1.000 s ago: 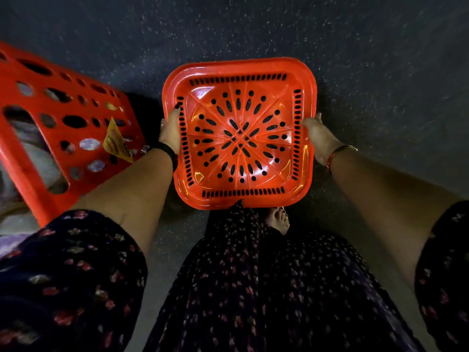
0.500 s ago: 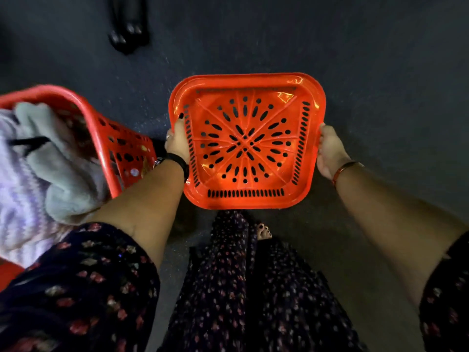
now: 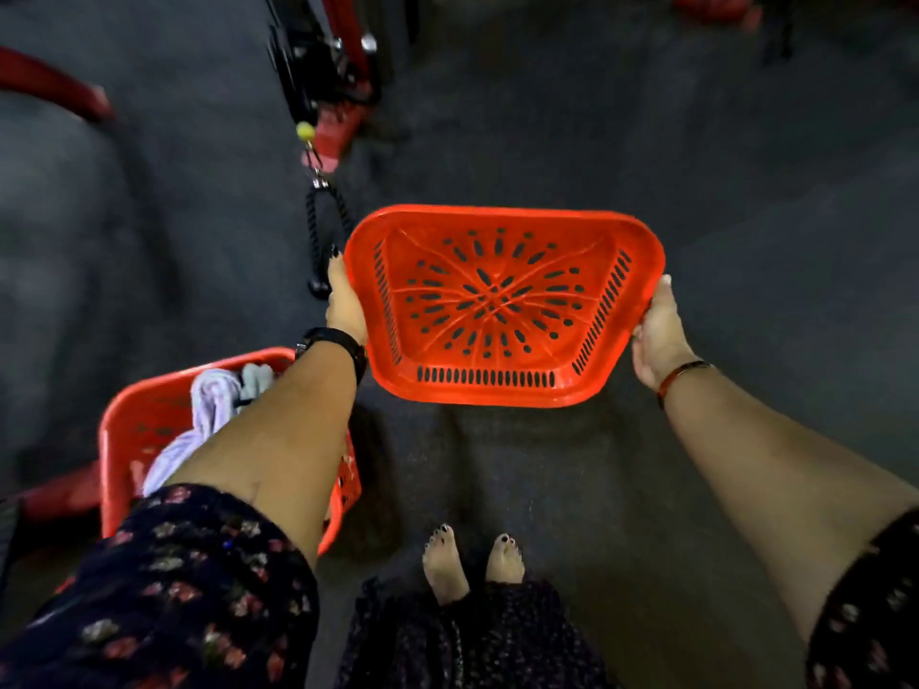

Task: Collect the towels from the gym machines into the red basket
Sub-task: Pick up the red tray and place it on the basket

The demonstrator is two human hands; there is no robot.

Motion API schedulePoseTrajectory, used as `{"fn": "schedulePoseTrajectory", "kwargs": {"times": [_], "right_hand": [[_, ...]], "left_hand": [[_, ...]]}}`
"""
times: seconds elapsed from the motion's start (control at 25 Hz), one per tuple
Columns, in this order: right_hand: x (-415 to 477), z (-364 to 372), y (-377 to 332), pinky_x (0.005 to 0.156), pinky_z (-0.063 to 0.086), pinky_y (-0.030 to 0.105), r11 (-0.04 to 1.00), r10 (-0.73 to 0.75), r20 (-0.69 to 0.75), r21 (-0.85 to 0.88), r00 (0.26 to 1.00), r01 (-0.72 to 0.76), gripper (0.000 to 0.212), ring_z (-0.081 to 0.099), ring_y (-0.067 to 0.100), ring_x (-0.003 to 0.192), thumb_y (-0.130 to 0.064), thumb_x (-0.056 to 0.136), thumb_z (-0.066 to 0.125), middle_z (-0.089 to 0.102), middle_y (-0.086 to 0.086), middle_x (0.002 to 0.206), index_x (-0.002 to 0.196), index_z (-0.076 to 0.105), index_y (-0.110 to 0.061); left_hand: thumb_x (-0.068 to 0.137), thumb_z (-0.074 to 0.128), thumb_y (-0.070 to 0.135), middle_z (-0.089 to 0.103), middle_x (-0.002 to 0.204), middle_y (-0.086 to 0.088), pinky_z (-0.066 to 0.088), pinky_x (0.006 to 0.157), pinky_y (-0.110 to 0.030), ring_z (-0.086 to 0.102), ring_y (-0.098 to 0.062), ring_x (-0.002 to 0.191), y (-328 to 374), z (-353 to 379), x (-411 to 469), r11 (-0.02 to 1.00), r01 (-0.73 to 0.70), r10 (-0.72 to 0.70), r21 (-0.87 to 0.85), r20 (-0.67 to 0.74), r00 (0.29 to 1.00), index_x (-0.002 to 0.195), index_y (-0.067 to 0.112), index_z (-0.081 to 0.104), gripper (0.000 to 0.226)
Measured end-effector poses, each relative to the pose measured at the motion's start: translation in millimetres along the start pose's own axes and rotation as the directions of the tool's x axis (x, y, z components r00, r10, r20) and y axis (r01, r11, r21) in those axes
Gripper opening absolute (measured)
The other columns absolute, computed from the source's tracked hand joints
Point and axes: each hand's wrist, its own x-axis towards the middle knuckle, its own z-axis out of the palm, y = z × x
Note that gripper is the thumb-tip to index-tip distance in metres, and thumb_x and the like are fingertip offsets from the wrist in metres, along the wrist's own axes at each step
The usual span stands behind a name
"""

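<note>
Gripping the red basket (image 3: 497,214) by its sides, left hand (image 3: 344,300) and right hand (image 3: 659,335) needed to carry it level toward the machine (image 3: 323,67) at eleven o'clock.

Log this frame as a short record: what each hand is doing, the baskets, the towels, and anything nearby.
left grip: hand holds the left rim of the held basket
right grip: hand holds its right rim
held basket: red, shallow, perforated, empty, carried above the floor
floor basket: red, on the floor at the person's left
towels: lilac and grey, inside the floor basket
cable handle: black, hangs from a machine just beyond the left hand
</note>
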Motion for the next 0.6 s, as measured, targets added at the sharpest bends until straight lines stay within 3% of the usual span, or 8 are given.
{"fn": "schedulePoseTrajectory", "kwargs": {"times": [0.04,0.08,0.16,0.2,0.4,0.44,0.52,0.6], "right_hand": [[-11,3,-10,0.073,0.051,0.013,1.000,-0.007,0.016,0.007,1.000,0.007,0.058,0.063,-0.006,0.078,-0.052,0.100,0.014,0.073,-0.012,0.091,0.109,0.060,-0.019],[-25,9,-21,0.063,0.048,0.009,1.000,-0.015,0.062,0.018,0.998,0.014,0.055,0.062,-0.009,0.067,-0.049,0.102,0.013,0.072,-0.016,0.078,0.099,0.060,-0.021],[-56,27,-39,0.040,0.036,0.006,0.998,-0.043,0.072,0.043,0.997,0.040,0.047,0.050,-0.007,0.037,-0.036,0.104,0.014,0.055,-0.017,0.041,0.074,0.047,-0.023],[-77,39,-49,0.036,0.033,0.008,0.997,-0.053,0.082,0.062,0.995,0.048,0.046,0.045,-0.003,0.031,-0.032,0.104,0.015,0.047,-0.016,0.034,0.068,0.041,-0.022],[-140,103,-64,0.033,0.030,0.011,0.996,-0.045,0.120,0.085,0.992,0.035,0.039,0.036,0.002,0.027,-0.021,0.101,0.018,0.034,-0.014,0.030,0.062,0.025,-0.023],[-153,120,-62,0.033,0.030,0.011,0.995,-0.061,0.146,0.089,0.987,0.048,0.039,0.034,0.002,0.027,-0.021,0.101,0.017,0.033,-0.014,0.031,0.062,0.024,-0.023],[-181,154,-56,0.032,0.030,0.011,0.993,-0.058,0.191,0.111,0.980,0.037,0.041,0.036,0.001,0.026,-0.025,0.102,0.016,0.036,-0.015,0.031,0.063,0.028,-0.021],[-210,190,-45,0.032,0.033,0.012,0.995,-0.022,0.227,0.102,0.974,-0.001,0.047,0.043,-0.001,0.028,-0.037,0.103,0.014,0.047,-0.014,0.034,0.071,0.043,-0.018]], "left_hand": [[0.048,0.033,0.101,0.046,0.145,-0.011,0.032,0.114,-0.046,0.044,-0.029,0.133,24,3,-42,1.000,0.014,-0.014,0.001,0.019,1.000,0.141,0.016,0.043,0.127],[0.050,0.033,0.101,0.043,0.146,-0.014,0.030,0.115,-0.046,0.042,-0.032,0.134,54,10,-84,1.000,-0.011,0.010,-0.017,-0.018,1.000,0.143,0.013,0.040,0.128],[0.079,0.019,0.083,0.042,0.143,-0.017,0.031,0.113,-0.040,0.040,-0.034,0.132,99,4,-148,0.995,-0.092,0.092,0.035,-0.006,0.996,0.144,0.006,0.036,0.102],[0.091,0.012,0.068,0.043,0.142,-0.017,0.034,0.109,-0.036,0.040,-0.032,0.131,110,-6,-166,0.991,-0.131,0.130,0.032,0.038,0.991,0.143,0.004,0.037,0.085],[0.095,0.021,0.057,0.048,0.141,-0.012,0.031,0.112,-0.038,0.045,-0.026,0.131,141,-81,-197,0.981,-0.180,0.171,-0.075,-0.121,0.978,0.139,0.009,0.045,0.069],[0.094,0.023,0.057,0.055,0.134,-0.008,0.033,0.111,-0.038,0.052,-0.021,0.122,147,-103,-198,0.974,-0.205,0.191,-0.092,-0.141,0.971,0.132,0.011,0.054,0.068],[0.096,0.022,0.053,0.070,0.097,0.003,0.047,0.094,-0.031,0.060,-0.007,0.081,158,-145,-199,0.970,-0.213,0.195,-0.118,-0.145,0.970,0.091,0.021,0.064,0.054],[0.099,0.019,0.045,0.060,0.048,0.018,0.042,0.059,-0.019,0.048,0.001,0.043,169,-190,-203,0.963,-0.220,0.198,-0.156,-0.144,0.970,0.066,0.027,0.045,0.046]]}}
